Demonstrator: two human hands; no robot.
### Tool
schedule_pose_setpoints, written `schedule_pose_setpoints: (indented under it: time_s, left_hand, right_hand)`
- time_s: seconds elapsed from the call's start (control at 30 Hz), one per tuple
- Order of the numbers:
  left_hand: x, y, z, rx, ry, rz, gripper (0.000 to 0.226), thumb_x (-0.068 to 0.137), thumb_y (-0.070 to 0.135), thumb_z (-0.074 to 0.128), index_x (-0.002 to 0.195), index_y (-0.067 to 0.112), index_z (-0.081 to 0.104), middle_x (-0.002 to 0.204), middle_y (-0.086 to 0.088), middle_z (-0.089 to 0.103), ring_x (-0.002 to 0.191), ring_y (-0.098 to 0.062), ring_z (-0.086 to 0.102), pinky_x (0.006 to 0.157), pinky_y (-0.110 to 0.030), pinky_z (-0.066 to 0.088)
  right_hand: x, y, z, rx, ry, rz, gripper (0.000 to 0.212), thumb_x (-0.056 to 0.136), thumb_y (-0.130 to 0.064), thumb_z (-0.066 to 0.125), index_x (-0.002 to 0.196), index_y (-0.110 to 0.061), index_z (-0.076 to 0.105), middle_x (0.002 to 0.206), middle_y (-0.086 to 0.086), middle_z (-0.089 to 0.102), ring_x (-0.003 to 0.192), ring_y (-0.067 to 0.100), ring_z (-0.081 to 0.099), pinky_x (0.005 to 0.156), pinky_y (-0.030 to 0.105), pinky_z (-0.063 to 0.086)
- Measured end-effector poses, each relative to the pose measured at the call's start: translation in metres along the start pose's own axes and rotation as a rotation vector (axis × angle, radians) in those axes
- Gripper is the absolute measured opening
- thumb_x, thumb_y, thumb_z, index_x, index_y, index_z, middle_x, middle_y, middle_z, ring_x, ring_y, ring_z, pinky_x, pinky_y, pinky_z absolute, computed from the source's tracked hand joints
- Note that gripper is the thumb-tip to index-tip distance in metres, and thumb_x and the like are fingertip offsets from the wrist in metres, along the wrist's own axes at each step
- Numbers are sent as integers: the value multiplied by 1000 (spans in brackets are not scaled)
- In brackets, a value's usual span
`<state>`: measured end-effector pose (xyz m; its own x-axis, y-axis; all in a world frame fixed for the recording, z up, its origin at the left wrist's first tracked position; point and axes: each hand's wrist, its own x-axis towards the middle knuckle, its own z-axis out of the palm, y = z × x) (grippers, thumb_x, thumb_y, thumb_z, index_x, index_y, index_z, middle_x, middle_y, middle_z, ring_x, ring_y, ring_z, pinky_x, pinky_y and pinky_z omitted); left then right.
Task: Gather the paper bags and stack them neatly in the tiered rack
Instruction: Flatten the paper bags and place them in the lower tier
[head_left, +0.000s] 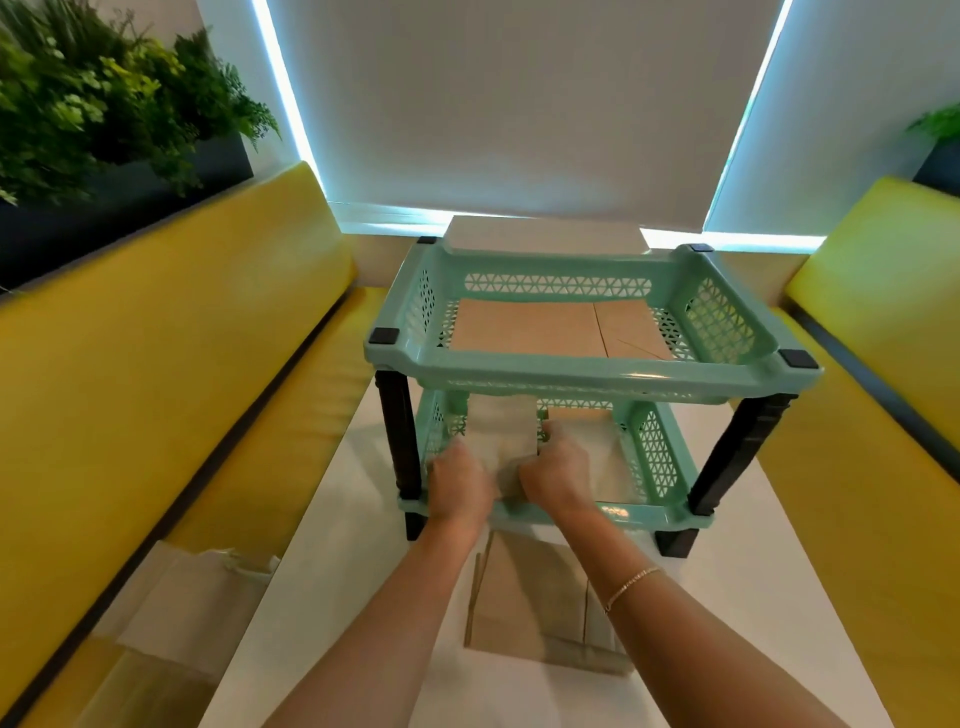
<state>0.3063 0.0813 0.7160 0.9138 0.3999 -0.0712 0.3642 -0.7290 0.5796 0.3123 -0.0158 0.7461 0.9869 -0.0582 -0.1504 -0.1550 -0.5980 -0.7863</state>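
Observation:
A mint-green two-tier rack (587, 371) with black legs stands on the white table (332, 582). A flat brown paper bag (524, 327) lies in its top tier. Both my hands reach into the lower tier. My left hand (460, 486) and my right hand (558, 470) grip a pale paper bag (506, 431) from either side, over its front rim. Another brown bag (605, 447) lies in the lower tier to the right. A brown paper bag (530, 597) lies flat on the table between my forearms.
Yellow padded benches (156, 374) run along both sides of the table. Pale paper bags (192, 597) lie on the left bench near me. A white box (545, 236) sits behind the rack. Green plants (104, 98) fill a planter at the upper left.

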Motion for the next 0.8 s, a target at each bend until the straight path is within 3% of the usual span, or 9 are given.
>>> schedule_pose_setpoints:
  time_s: [0.13,0.23,0.37,0.47,0.63,0.8]
  left_hand:
    - [4,-1,8,4,-12,-9,24,91,6,48,115,1,51,112,-17,60,105,-28,58,76,-31,47]
    - [5,-1,12,-27,-15,-24,25,91,5,47,116,2,51,111,-19,59,106,-29,56,70,-29,41]
    - [7,-2,18,-51,-26,-31,27,91,7,49,118,4,51,112,-18,59,104,-28,56,74,-31,47]
    - [5,-1,16,-22,-41,-51,28,93,10,48,120,7,50,114,-16,56,105,-27,55,78,-33,48]
    - [6,0,15,33,-64,-73,28,93,10,50,121,8,52,116,-14,57,105,-24,56,70,-25,40]
    - [8,1,15,67,-74,-81,21,94,13,50,113,6,57,111,-13,60,102,-24,58,68,-26,41]
  right_hand:
    - [9,3,5,-58,-28,28,62,83,2,54,141,-6,34,117,13,62,105,23,58,80,23,44]
    - [14,6,7,-69,-15,30,62,82,2,53,141,-6,36,118,15,62,108,26,58,87,27,45]
    - [20,11,11,-111,-22,22,60,81,0,55,139,-6,38,118,16,61,110,28,57,90,31,46]
    - [21,14,17,-176,-54,30,55,86,-5,58,137,-5,37,122,15,58,112,27,55,91,29,45]
    - [24,16,26,-261,-69,11,39,89,-6,51,127,-3,43,116,17,58,107,30,56,90,35,47]
    - [29,18,31,-291,-72,13,23,90,-8,51,112,-5,51,109,15,59,101,28,56,89,37,50]
